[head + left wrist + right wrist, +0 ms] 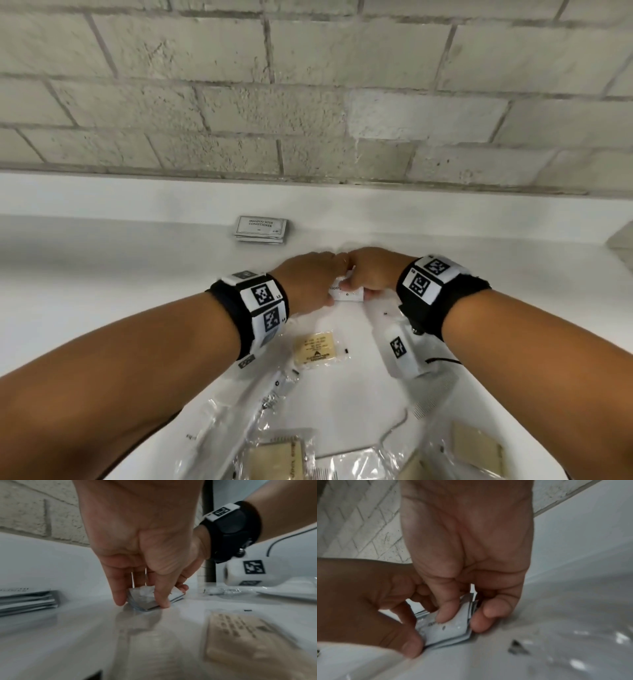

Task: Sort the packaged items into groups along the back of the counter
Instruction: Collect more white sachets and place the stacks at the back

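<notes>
Both hands pinch white sachets (447, 628); only head view shows shampoo stack (262, 229).

The sachets (346, 294) pinched between both hands were white with small dark print. Behind the grip, the stacked shampoo packets (261, 229) were white with black lettering inside a thin black frame. Nearer than the grip lay a tan packet (317, 348) with dark print. Both wristbands (251, 308) were black, bearing white tags with black square-code patterns. The counter (102, 274) was white; the block wall (308, 85) was pale grey.
</notes>
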Action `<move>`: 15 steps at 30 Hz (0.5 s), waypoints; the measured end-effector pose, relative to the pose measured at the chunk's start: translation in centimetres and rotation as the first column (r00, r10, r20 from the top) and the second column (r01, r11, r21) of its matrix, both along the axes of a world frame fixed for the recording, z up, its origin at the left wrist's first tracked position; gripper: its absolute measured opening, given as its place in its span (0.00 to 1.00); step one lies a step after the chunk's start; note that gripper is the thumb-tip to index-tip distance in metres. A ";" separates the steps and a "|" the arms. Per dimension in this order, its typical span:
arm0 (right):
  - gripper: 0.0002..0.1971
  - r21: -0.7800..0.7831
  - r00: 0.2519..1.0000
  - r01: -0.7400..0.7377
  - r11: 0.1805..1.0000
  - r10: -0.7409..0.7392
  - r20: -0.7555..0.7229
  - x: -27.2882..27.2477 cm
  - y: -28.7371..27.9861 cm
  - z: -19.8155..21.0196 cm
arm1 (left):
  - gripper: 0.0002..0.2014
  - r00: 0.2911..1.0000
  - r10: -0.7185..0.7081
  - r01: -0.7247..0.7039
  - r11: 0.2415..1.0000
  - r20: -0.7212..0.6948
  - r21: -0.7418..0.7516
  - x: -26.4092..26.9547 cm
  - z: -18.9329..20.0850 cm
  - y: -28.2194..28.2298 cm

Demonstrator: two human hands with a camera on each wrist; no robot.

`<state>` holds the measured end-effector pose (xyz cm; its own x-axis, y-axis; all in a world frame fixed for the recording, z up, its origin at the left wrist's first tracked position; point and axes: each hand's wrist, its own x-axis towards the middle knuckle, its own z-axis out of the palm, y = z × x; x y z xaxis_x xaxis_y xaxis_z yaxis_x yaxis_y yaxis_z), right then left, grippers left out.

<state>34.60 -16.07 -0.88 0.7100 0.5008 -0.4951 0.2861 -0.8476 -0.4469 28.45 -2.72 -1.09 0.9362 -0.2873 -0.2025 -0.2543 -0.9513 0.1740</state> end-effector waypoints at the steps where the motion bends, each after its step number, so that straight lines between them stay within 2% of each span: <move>1: 0.13 0.025 1.000 0.012 1.000 -0.012 0.014 -0.1 -0.1 -0.2 | 0.26 1.000 0.005 -0.006 1.000 0.013 0.008 0.1 -0.1 0.1; 4: 0.13 0.066 0.980 -0.001 0.998 -0.012 0.198 -0.5 -0.9 -0.6 | 0.21 0.999 0.030 -0.030 1.000 0.026 -0.004 0.2 -0.3 0.3; 6: 0.13 0.133 0.973 0.018 0.991 -0.048 0.228 -0.8 -1.4 -0.8 | 0.20 0.999 0.043 -0.043 0.999 0.008 -0.022 0.4 -0.5 0.4; 8: 0.18 0.131 0.967 -0.044 0.990 0.009 0.256 -1.6 -1.7 -0.5 | 0.20 0.999 0.050 -0.050 0.998 -0.001 -0.045 0.5 -0.7 0.5; 10: 0.24 0.047 0.948 -0.132 0.990 0.112 0.299 -2.2 -1.9 -0.2 | 0.20 0.997 0.082 -0.082 0.993 -0.005 -0.088 0.6 -0.8 0.7; 13: 0.12 -0.026 0.881 -0.221 0.975 0.211 0.424 -2.4 -2.0 -0.3 | 0.27 0.994 0.094 -0.103 0.982 -0.060 -0.160 0.6 -0.3 0.9; 15: 0.09 -0.035 0.876 -0.225 0.974 0.217 0.431 -2.2 -2.0 -0.2 | 0.33 0.994 0.059 -0.072 0.987 -0.096 -0.142 0.6 0.1 1.0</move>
<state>32.37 -18.10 -1.10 0.7208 0.6749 -0.1577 0.6320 -0.7335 -0.2503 29.05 -1.75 -0.95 0.9335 -0.2584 -0.2484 -0.1689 -0.9284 0.3309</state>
